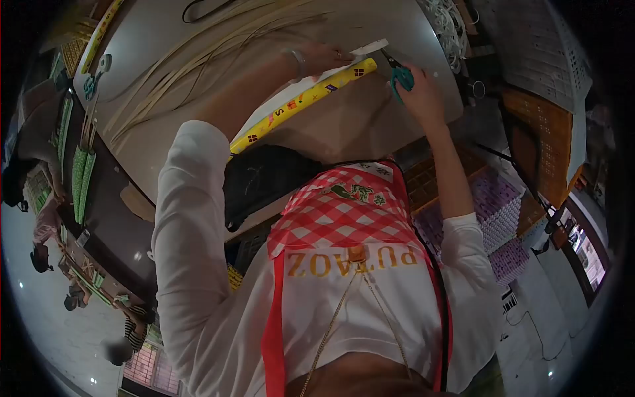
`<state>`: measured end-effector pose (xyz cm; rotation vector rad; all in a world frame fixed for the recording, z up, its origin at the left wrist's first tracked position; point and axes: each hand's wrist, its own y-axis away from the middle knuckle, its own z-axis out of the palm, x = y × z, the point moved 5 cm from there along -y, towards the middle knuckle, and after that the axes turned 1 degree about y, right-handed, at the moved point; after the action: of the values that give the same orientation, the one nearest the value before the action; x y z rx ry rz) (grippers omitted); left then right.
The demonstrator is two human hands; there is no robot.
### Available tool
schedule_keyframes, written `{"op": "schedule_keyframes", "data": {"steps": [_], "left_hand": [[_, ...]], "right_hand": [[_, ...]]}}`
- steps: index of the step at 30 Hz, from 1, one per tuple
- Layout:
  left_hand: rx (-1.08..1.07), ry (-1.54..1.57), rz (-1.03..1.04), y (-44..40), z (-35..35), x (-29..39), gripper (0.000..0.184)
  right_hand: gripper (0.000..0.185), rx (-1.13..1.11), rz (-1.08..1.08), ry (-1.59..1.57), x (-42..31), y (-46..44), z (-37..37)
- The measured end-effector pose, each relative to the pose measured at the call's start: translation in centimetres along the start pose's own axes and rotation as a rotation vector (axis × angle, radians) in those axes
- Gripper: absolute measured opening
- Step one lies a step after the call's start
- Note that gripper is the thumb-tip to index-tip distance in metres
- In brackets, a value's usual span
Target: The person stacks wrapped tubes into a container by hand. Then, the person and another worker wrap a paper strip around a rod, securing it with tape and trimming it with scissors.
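Observation:
My left hand (pixel 323 61) reaches across the table, its fingers closed around a white strip (pixel 370 47) whose end sticks out beyond them. How the fingertips grip it is partly hidden. In my right hand (pixel 422 96) is a pair of scissors (pixel 401 78) with teal handles, fingers wrapped around the loops. The dark blades point at the strip's end. Just below my left hand lies a long yellow printed roll (pixel 297 106), slanting up to the right, with more white material along its far side.
Long thin tan strips (pixel 192 59) spread over the table (pixel 370 126). A black bag (pixel 268 175) lies at the near edge. White coiled strands (pixel 450 26) hang at the far right. Purple-white stacks (pixel 493 205) stand right of me. Several people work at the left, near green bundles (pixel 81 175).

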<state>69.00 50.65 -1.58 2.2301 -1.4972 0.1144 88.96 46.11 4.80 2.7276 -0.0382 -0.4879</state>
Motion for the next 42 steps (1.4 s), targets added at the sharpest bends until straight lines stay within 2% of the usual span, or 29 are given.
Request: {"op": "schedule_keyframes", "data": {"steps": [5,9,12,14,16,18,20,24,26,28,30,33,35,39,42], "left_hand": [[0.041,-0.026,0.049,-0.3,0.6,-0.3,0.084],[0.061,-0.020,0.033,-0.5,1.0,-0.4,0.088],[-0.005,-0.038,0.010,-0.7,1.0,-0.5,0.087],[-0.019,-0.048,0.029,-1.1,1.2,-0.5,0.091],[-0.036,-0.063,0.050,-1.2,1.6,-0.5,0.095],[0.017,0.014,0.027,-1.0,1.2,-0.5,0.089],[0.020,-0.001,0.007,-0.6,0.6,-0.1,0.089],[0.081,-0.003,0.013,-0.7,0.8,-0.1,0.090],[0.053,-0.007,0.001,-0.9,0.6,0.0,0.088],[0.026,-0.011,-0.006,-1.1,0.9,-0.2,0.086],[0.110,-0.047,0.069,-0.9,1.0,-0.2,0.080],[0.075,0.010,0.030,-0.8,0.9,-0.6,0.076],[0.080,0.008,0.030,-0.6,0.6,-0.8,0.075],[0.007,0.056,-0.042,0.1,-1.1,0.1,0.068],[0.038,0.158,-0.104,-0.4,-0.2,-0.3,0.062]], "right_hand": [[0.044,0.147,-0.076,0.103,0.1,0.1,0.2],[0.044,0.102,-0.038,0.191,-0.4,2.0,-1.2],[0.046,-0.004,-0.039,0.157,0.6,3.0,-1.8],[0.048,-0.230,-0.070,-0.188,0.5,3.1,-1.3],[0.050,-0.259,-0.112,-0.225,-0.1,2.3,-1.0],[0.052,-0.284,-0.152,-0.265,-0.4,0.9,-0.9],[0.051,-0.367,-0.135,-0.088,-0.4,-0.7,-0.9],[0.048,-0.401,-0.159,0.014,-1.7,-2.4,-2.3],[0.042,-0.491,-0.138,0.040,-1.2,-3.7,-2.0],[0.040,-0.484,-0.129,0.027,-1.9,-4.3,-2.2],[0.038,-0.483,-0.120,0.012,-2.5,-5.1,-2.5],[0.036,-0.612,-0.132,0.174,-3.6,-5.9,-2.8],[0.036,-0.685,0.016,0.176,-4.6,-5.6,-3.3],[0.038,-0.629,-0.021,0.209,-4.1,-6.1,-2.2],[0.041,-0.585,-0.081,0.119,-3.1,-6.6,-1.4]]}}
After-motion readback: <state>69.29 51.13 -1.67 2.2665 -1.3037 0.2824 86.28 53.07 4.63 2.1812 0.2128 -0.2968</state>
